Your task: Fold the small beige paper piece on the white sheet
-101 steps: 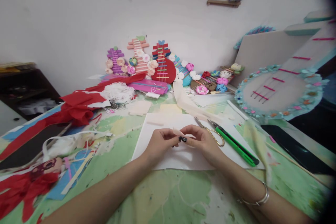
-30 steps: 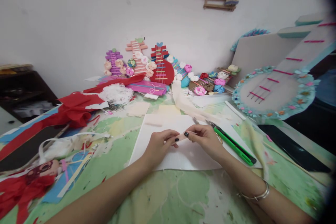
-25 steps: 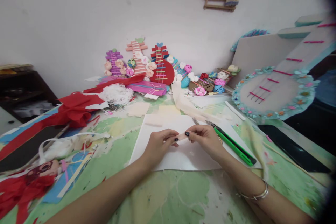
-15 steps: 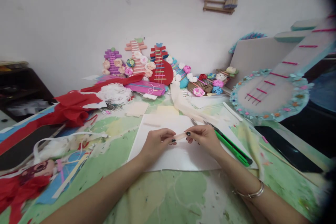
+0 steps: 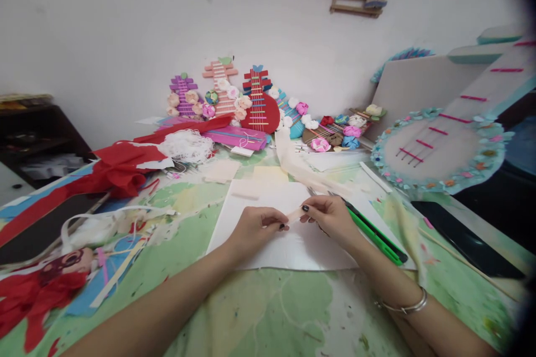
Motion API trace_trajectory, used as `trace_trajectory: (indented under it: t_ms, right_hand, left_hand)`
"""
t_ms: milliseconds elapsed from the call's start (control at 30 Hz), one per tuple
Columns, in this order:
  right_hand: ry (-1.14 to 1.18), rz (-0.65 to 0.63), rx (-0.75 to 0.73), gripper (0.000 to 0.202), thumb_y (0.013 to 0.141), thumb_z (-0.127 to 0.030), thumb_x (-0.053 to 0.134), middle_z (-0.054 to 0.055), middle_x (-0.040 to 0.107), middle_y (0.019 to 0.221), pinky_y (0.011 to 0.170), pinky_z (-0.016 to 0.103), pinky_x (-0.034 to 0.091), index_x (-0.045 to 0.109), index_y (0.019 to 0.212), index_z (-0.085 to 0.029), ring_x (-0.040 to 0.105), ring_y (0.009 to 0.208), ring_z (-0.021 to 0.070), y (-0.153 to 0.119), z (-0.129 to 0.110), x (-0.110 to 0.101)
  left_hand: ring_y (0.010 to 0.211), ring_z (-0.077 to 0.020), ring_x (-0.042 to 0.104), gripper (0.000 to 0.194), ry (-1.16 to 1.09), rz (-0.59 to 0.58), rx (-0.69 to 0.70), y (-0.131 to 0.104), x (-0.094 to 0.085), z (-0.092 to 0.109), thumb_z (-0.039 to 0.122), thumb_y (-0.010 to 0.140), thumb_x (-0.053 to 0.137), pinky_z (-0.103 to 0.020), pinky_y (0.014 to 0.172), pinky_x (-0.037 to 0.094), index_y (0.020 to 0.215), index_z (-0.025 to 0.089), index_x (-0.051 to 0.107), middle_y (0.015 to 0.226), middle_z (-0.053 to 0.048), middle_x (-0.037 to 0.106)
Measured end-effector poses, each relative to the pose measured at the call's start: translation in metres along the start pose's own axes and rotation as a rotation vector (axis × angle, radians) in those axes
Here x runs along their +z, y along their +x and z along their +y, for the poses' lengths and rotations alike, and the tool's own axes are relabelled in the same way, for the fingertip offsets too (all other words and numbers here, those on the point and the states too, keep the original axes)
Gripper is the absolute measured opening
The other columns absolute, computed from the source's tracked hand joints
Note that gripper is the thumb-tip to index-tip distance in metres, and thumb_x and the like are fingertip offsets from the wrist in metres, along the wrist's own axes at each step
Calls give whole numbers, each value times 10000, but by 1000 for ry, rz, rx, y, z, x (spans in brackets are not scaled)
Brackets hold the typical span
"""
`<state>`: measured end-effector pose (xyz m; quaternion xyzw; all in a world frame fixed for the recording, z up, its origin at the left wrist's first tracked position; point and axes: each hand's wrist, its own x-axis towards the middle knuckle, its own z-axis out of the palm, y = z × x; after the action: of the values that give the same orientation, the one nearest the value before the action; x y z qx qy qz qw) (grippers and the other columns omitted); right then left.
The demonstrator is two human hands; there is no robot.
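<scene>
Between my two hands is a small pale pink strip (image 5: 295,215), pinched at both ends over a white sheet (image 5: 268,251). My left hand (image 5: 257,231) closes its thumb and fingertips on the strip's left end. The right end is between the thumb and fingers of my right hand (image 5: 330,217). Another pale strip (image 5: 245,196) lies on the sheet beyond my left hand. A green cutter (image 5: 377,237) rests on the sheet's right side, beside my right wrist. Metal tips, partly hidden, show just beyond my right hand.
Small decorated paper instruments (image 5: 262,111) stand along the wall. Red crepe paper (image 5: 121,170), white string (image 5: 190,146) and a dark tablet-like panel (image 5: 50,228) lie left. A large round-bodied instrument (image 5: 435,150) and a black phone-like slab (image 5: 464,237) are right.
The whole view has shifted slightly. Both hands still hold the strip over the sheet, with my left fingers a little closer to my right ones and less of the strip showing.
</scene>
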<state>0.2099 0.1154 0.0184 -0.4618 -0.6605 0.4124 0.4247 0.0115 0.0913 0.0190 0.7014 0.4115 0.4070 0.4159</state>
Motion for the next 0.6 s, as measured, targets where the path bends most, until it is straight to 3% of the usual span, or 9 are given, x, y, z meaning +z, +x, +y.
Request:
trace_trajectory:
  t_ms: [200, 433, 600]
  right_hand:
    - [88, -59, 51, 190, 608, -266, 693, 6, 621, 530, 506, 232, 451, 655, 739, -133, 582, 510, 123, -1, -7, 2]
    - [-118, -15, -11, 43, 644, -191, 610, -5, 593, 521, 489, 216, 411, 622, 641, -150, 554, 491, 111, -2, -7, -1]
    - [-233, -105, -33, 77, 646, -199, 620, 1, 647, 585, 539, 227, 431, 647, 714, -173, 603, 576, 142, -3, -8, -3]
  left_hand:
    - [713, -168, 675, 148, 9, -29, 23, 0, 0, 1, 93, 709, 570, -271, 698, 542, 750, 166, 692, 742, -26, 710]
    - [676, -154, 665, 119, 45, -70, 8, -2, 4, 0, 145, 720, 606, -237, 626, 531, 796, 172, 693, 776, -26, 710]
    - [722, -155, 662, 194, 56, -112, 45, -3, 3, -2, 118, 740, 546, -240, 646, 523, 838, 189, 697, 802, -22, 712]
